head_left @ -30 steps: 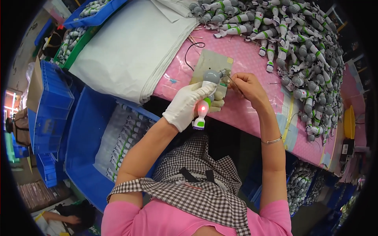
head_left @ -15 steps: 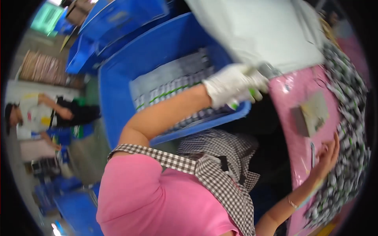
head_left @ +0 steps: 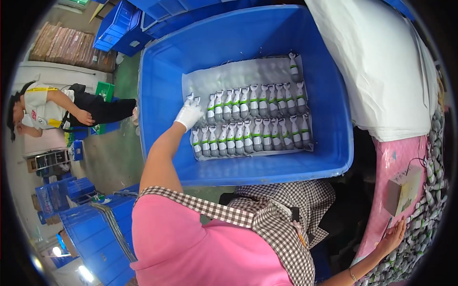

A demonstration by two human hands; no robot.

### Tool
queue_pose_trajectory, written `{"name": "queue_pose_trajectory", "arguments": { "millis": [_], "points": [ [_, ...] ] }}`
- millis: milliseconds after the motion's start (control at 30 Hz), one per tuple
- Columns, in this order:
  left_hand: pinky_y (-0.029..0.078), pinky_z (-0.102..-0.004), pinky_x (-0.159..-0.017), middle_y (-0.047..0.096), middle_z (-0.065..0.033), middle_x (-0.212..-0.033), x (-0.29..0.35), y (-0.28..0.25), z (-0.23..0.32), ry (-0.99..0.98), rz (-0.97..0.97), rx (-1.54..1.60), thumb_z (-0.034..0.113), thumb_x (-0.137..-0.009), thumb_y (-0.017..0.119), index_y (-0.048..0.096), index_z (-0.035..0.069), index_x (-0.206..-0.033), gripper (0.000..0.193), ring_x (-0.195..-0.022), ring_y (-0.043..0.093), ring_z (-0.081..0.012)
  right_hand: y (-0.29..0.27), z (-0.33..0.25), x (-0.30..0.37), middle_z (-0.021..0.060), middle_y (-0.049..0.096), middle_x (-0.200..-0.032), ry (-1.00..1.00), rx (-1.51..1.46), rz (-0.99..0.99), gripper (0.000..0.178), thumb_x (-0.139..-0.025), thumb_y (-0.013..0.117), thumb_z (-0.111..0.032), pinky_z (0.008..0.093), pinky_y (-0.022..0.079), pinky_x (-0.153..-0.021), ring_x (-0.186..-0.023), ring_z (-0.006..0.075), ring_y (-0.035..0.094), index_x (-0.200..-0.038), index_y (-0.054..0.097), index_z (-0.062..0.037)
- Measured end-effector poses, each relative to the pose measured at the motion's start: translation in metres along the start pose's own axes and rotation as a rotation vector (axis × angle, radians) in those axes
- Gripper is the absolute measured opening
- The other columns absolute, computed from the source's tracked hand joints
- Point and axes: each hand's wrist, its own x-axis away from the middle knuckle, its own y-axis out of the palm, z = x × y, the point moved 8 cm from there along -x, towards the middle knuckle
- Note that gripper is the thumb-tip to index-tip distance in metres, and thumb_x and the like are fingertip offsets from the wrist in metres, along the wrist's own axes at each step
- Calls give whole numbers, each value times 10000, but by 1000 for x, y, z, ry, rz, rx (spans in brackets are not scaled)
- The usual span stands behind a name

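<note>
My left hand (head_left: 189, 116), in a white glove, reaches into a large blue bin (head_left: 245, 179). Its fingers are closed around grey-and-white bottle-shaped pieces (head_left: 190, 97), whose white tops stick out past the fingertips; the glove hides the rest. To the right of it, similar pieces (head_left: 244, 102) with green bands stand side by side in a row, with another row (head_left: 238, 138) nearer me. They lie on a pale sheet (head_left: 224, 71). My bare right hand (head_left: 393, 237) rests at the pink table edge, fingers apart, beside a heap of the same pieces (head_left: 420, 233).
A small cardboard box (head_left: 403, 191) stands on the pink table covering (head_left: 398, 152). White sheeting (head_left: 381, 66) drapes beyond it. Blue crates (head_left: 119, 28) are stacked at the far left. Another person (head_left: 52, 107) is on the left, near stacked flat cardboard (head_left: 67, 47).
My left hand has moved left and down into the bin, from beside the table to the left end of a row. The view has shifted toward the bin. My right hand stays by the heap.
</note>
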Motion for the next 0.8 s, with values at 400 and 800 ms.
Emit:
{"name": "queue_pose_trajectory", "arguments": {
  "millis": [400, 800],
  "points": [
    [497, -420, -734, 549, -103, -989, 21, 11, 5, -291, 36, 507, 86, -776, 548, 602, 88, -925, 159, -890, 602, -295, 8, -8, 9, -21, 509, -794, -35, 142, -12, 286, -917, 558, -144, 161, 267, -497, -564, 21, 340, -1166, 575, -5],
    [470, -420, -759, 557, -147, -898, 12, 48, 24, -246, -38, 666, 116, -757, 591, 608, 88, -859, 107, -875, 581, -327, -4, -4, 10, -16, 579, -888, 12, 169, -69, 285, -930, 525, -110, 153, 320, -518, -620, 1, 408, -1186, 558, 12]
  ]
}}
